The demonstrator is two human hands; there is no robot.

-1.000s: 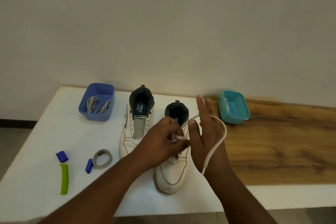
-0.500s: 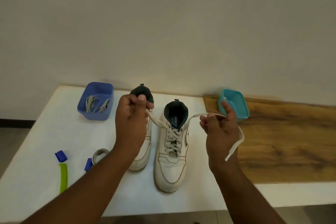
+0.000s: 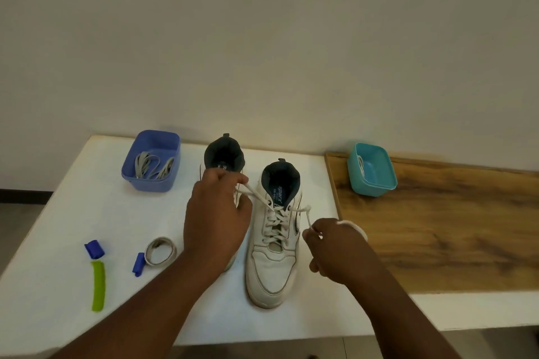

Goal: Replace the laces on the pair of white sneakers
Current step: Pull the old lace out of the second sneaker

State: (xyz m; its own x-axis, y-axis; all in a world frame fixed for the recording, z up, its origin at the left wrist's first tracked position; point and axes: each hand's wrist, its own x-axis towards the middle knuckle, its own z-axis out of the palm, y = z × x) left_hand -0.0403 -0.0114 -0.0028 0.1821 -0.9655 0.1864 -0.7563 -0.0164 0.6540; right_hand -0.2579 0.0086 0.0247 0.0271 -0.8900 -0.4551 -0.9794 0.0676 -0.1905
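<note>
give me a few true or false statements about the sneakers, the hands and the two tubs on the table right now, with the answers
1. The left hand and the right hand each pinch an end of the white lace. True.
2. The laced sneaker is the one nearer the blue tub. False: it is the one nearer the teal tub; the other sneaker stands beside the blue tub.
3. The blue tub holds grey laces. True.
4. The teal tub stands on the white table. False: it stands on the wooden board.
5. The green strip lies inside the blue tub. False: it lies on the white table, near its front left.
</note>
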